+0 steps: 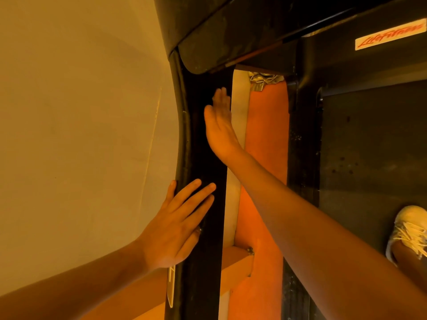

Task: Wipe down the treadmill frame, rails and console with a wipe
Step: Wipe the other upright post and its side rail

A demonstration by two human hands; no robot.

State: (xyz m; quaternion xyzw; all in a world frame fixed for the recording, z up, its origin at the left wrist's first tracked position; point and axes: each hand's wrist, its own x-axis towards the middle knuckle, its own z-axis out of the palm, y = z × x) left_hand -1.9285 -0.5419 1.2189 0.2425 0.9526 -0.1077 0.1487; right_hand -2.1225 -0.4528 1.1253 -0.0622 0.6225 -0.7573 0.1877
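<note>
A black upright post of the treadmill frame (201, 158) runs from the bottom of the view up to the dark underside of the console (219, 31). My left hand (178, 225) lies flat on the lower part of the post, fingers straight and spread. My right hand (219, 125) reaches higher up the same post, fingers straight, its edge against the post's right side. I see no wipe in either hand; the right palm faces away from me, so what is under it is hidden.
A pale wall (80, 112) stands close on the left. Right of the post are an orange floor strip (265, 135), the black side rail (302, 146), and the dark treadmill belt (369, 146). A white laced shoe (409, 232) stands on the belt. Crumpled material (263, 79) lies near the post's top.
</note>
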